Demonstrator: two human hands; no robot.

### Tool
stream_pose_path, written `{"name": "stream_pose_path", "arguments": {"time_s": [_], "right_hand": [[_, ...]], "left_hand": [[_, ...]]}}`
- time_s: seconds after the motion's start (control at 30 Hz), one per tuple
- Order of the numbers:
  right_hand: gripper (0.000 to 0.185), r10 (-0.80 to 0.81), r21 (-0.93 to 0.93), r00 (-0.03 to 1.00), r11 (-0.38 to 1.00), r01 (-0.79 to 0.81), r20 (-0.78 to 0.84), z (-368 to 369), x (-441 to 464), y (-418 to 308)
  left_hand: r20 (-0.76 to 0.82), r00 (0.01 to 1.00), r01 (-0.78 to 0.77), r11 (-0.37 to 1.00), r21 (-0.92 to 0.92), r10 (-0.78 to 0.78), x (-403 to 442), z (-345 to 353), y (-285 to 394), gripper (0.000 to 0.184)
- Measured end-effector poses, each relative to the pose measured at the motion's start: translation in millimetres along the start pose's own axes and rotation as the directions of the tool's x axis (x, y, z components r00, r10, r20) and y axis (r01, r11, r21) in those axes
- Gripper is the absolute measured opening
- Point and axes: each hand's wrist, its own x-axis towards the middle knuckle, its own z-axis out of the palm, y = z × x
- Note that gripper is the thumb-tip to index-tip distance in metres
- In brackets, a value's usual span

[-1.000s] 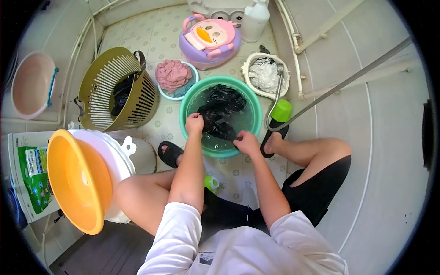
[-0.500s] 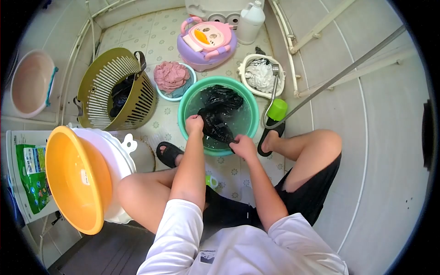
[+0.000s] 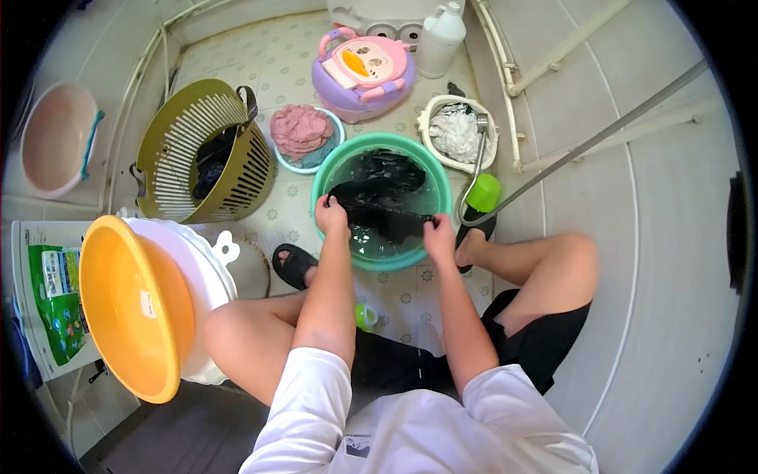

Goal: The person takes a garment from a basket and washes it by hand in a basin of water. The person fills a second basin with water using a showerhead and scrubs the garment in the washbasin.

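A black garment [image 3: 383, 207] is stretched taut by one edge between my two hands, over the green basin [image 3: 444, 178]. My left hand [image 3: 332, 216] is closed on its left end, near the basin's left rim. At the right rim, my right hand [image 3: 440, 234] pinches the other end. The rest of the dark cloth sinks into cloudy, sudsy water [image 3: 377, 250], so its full shape is hidden.
Around the basin stand an olive laundry basket [image 3: 257, 178] with dark cloth, a small tub of pink cloth [image 3: 302, 133], a white basin [image 3: 491, 154] of white cloth and a shower head [image 3: 482, 120] with its hose. An orange basin [image 3: 118, 308] leans at left.
My hands have moved apart, the right one outward and slightly up. The garment edge, bunched and slanted before, now runs nearly straight between them.
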Motion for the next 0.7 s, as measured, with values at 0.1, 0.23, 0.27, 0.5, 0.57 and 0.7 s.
{"name": "stream_pose_path", "arguments": {"time_s": [0.1,0.23,0.27,0.5,0.57,0.7], "right_hand": [[0.024,-0.015,0.043,0.995,0.999,0.019,-0.095,-13,25,-3],[0.025,-0.171,0.015,0.981,0.985,0.173,-0.096,-4,46,-10],[0.026,-0.218,-0.001,0.971,0.976,0.219,-0.098,2,51,-4],[0.047,-0.480,-0.259,0.874,0.836,0.483,0.078,27,39,-7],[0.064,-0.472,-0.340,0.862,0.793,0.506,0.184,40,34,-3],[0.089,-0.211,-0.468,0.881,0.782,0.412,0.423,51,32,1]], "left_hand": [[-0.041,0.997,-0.070,0.997,0.036,0.072,4,-1,-3,0.025],[-0.013,0.949,-0.299,0.910,0.289,0.316,14,6,-15,0.029],[-0.009,0.912,-0.381,0.857,0.347,0.409,10,6,-16,0.031],[0.375,0.623,-0.774,0.473,0.420,0.686,-24,0,-19,0.020],[0.462,0.654,-0.752,0.454,0.477,0.599,-29,8,-31,0.038],[0.602,0.655,-0.753,0.322,0.574,0.457,-27,12,-48,0.079]]}}
